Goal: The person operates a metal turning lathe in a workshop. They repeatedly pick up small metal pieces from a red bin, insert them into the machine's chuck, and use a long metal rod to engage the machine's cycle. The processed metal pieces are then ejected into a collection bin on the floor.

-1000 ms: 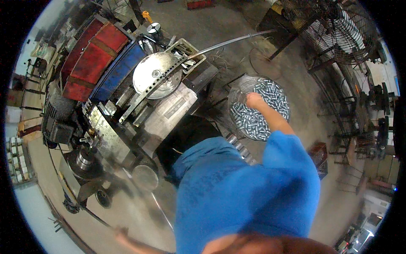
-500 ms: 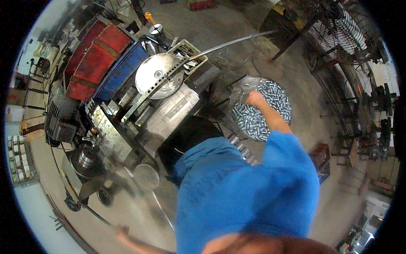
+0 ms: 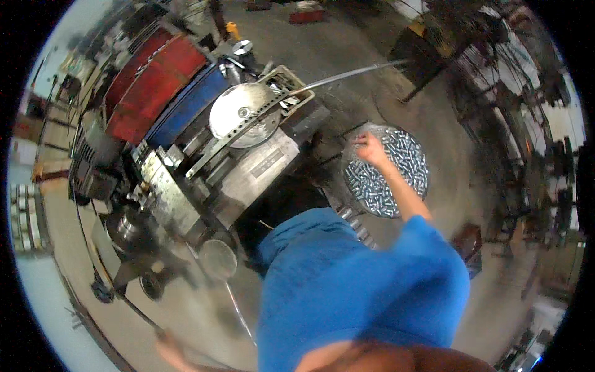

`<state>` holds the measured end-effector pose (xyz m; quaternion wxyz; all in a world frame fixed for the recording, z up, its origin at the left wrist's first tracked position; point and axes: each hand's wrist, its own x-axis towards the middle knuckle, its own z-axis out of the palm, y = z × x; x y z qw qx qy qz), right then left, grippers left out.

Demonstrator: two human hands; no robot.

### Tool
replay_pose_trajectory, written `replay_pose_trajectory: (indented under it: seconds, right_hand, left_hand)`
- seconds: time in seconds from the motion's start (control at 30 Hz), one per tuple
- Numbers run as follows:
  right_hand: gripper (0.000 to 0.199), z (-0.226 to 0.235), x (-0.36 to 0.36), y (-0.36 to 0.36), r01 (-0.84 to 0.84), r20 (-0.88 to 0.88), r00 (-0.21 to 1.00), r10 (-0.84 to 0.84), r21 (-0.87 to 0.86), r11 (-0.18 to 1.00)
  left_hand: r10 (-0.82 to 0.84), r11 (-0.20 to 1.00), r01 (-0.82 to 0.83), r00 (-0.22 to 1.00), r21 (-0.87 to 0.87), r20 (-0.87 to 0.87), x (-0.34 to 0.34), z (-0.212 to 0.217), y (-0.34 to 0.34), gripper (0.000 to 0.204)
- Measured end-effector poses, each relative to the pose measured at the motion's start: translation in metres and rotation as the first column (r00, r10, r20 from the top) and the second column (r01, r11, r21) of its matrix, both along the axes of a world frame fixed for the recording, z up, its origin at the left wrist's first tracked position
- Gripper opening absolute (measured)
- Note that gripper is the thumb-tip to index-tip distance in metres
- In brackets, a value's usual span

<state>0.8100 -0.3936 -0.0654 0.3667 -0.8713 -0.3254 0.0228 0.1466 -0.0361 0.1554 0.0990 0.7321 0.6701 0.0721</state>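
At the lower left, my left hand (image 3: 167, 344) is closed round the end of a long dark lever (image 3: 137, 315) that runs up to the machine; blur hides the single fingers. My right hand (image 3: 370, 149) is over the far left part of a round tub filled with short shiny metal cylinders (image 3: 387, 177). Its fingers are bent together beside the clear plastic liner (image 3: 350, 158) at the tub's rim. What they hold, if anything, is too small to make out.
A machine with a round metal disc (image 3: 229, 115) and a perforated bar (image 3: 238, 130) stands ahead left. Behind are red bins (image 3: 158, 87), a blue bin (image 3: 189, 102) and a parts tray (image 3: 304, 93). A large fan (image 3: 496, 56) stands far right; a round stool-like plate (image 3: 218, 259) is near my left.
My right hand has drawn up slightly from the cylinders toward the tub's left rim. My left hand has shifted a little left with the lever. The whole view has tilted slightly.
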Motion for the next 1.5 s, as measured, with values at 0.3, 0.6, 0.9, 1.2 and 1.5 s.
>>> replay_pose_trajectory:
  seconds: [0.3, 0.6, 0.9, 1.2, 1.5]
  right_hand:
    - [0.049, 0.187, -0.18, 0.202, -0.794, 0.134, 0.468, 0.874, 0.497, 0.349]
    - [0.046, 0.196, -0.235, 0.244, -0.732, 0.016, 0.255, 0.967, 0.656, 0.182]
    - [0.045, 0.2, -0.245, 0.27, -0.855, 0.05, 0.276, 0.96, 0.468, 0.222]
    - [0.035, 0.239, -0.254, 0.297, -0.989, 0.346, 0.11, 0.932, -0.055, 0.137]
    - [0.032, 0.257, -0.275, 0.326, -0.993, 0.237, 0.073, 0.969, -0.074, 0.093]
  left_hand:
    - [-0.145, 0.726, 0.683, 0.275, -0.086, 0.95, 0.257, 0.021, -0.029, 0.028]
    - [0.34, 0.526, 0.836, -0.042, -0.153, 0.939, 0.262, -0.03, -0.034, 0.032]
    - [0.577, 0.587, 0.789, -0.251, -0.181, 0.777, 0.253, -0.035, -0.036, 0.035]
    - [-0.088, 0.831, 0.55, 0.283, -0.086, 0.955, 0.231, -0.017, -0.011, 0.028]
    - [0.006, 0.935, 0.345, 0.203, -0.078, 0.979, 0.225, -0.004, -0.007, 0.028]
